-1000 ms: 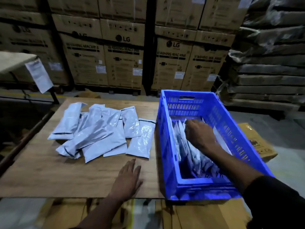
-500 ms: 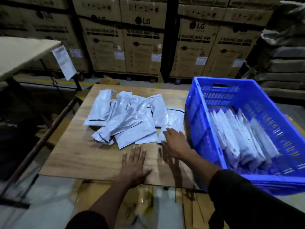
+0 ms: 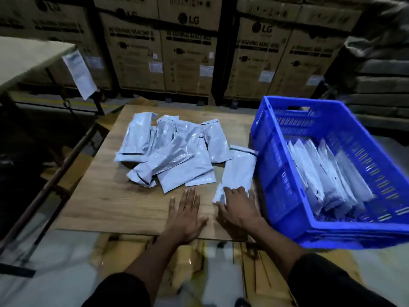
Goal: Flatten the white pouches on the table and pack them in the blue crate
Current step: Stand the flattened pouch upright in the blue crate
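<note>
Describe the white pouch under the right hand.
The white pouch is glossy plastic film with a dark line across its far end. It lies flat on the wooden table, apart from the heap, beside the blue crate. The right hand touches its near end, fingers slightly bent.

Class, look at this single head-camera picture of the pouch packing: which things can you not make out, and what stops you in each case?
1. Head view: the lower pouches in the pile are covered by those on top, so no count.
2. The blue crate: its floor is hidden by packed pouches.
3. Right hand: its own back hides its hold on the nearest pouch.
4. Paper labels on cartons: too small.
</note>
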Demonstrator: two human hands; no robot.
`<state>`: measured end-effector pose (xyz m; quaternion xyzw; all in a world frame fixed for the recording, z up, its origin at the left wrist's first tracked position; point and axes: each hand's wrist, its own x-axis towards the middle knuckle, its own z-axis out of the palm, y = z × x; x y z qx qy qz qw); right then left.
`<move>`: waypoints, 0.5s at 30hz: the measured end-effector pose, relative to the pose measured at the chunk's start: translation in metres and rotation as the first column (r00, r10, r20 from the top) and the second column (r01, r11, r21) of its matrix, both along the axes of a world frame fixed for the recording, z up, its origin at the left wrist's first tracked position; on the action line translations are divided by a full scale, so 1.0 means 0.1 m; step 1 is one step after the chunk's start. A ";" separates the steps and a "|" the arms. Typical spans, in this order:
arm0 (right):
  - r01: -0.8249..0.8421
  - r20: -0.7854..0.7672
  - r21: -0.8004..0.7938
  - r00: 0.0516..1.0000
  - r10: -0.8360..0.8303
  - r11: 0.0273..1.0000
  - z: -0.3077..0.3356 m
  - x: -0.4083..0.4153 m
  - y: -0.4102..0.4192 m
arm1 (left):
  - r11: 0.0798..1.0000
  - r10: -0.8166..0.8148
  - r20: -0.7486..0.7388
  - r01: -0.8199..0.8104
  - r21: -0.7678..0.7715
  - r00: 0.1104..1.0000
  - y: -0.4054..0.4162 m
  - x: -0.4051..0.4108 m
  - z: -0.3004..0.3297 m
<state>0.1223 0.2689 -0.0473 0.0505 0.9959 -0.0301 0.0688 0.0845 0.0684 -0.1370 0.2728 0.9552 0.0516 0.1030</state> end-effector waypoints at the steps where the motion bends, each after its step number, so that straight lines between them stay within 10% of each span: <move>1: 0.037 -0.031 0.022 0.999 -0.036 0.999 0.03 0.03 -0.02 | 1.000 -0.006 0.007 0.006 -0.007 1.000 -0.01 0.00 0.00; 8: 0.310 -0.024 -0.099 0.949 -0.314 0.946 -0.07 0.06 -0.04 | 0.992 -0.126 -0.026 0.127 0.023 0.992 -0.11 0.11 -0.03; 15: 0.213 0.144 -0.165 0.971 -0.190 0.963 -0.06 0.10 -0.02 | 0.987 -0.071 0.094 0.056 0.150 0.993 -0.10 0.12 0.23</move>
